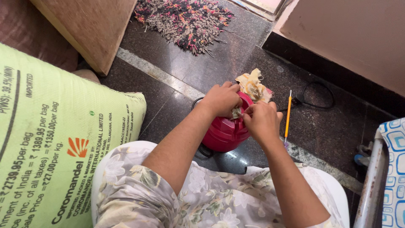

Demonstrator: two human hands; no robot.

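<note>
Head view looks down at two bare hands working over a round magenta container (223, 133) that stands on the dark polished floor (202, 63), just in front of the person's floral-clad lap. Left hand (222, 98) rests on the container's top, fingers curled tight and pinching a small scrap of patterned cloth (236, 112). Right hand (262, 120) meets it from the other side, fingers likewise closed on that same scrap, so the two hands touch above the lid. More of the yellowish floral cloth (254, 86) bunches up behind the hands, against the container's far edge. Just right of the right hand, an orange pencil-like stick (288, 116) lies on the floor, and beyond it a black cord (316, 95). A large pale green printed sack (55, 139) sits to the left, a shaggy multicoloured mat (185, 21) further back.
</note>
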